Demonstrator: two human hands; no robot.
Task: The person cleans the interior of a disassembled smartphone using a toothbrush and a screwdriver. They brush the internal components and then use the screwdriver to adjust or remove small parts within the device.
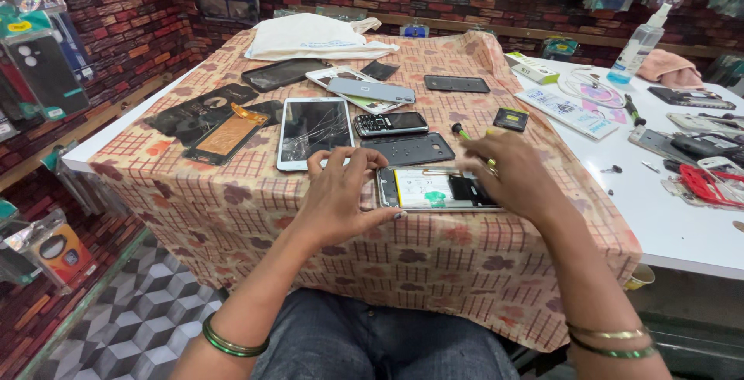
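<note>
An opened phone (430,189) lies with its back off on the patterned tablecloth (232,209), showing its battery and circuit parts. My left hand (341,194) grips the phone's left end with thumb and fingers. My right hand (508,175) rests over the phone's right end, holding a thin screwdriver (463,132) with a green and black handle, its tip hidden under my fingers. Just behind the open phone lies a black back cover (411,149), and to the left a white phone with a cracked screen (314,128).
Several phones, cases and panels are spread over the cloth, among them a keypad phone (390,123), a dark phone (456,83) and a folded white cloth (310,37). The white counter (682,225) at right holds tools, cables, a spray bottle (638,47) and more phone parts.
</note>
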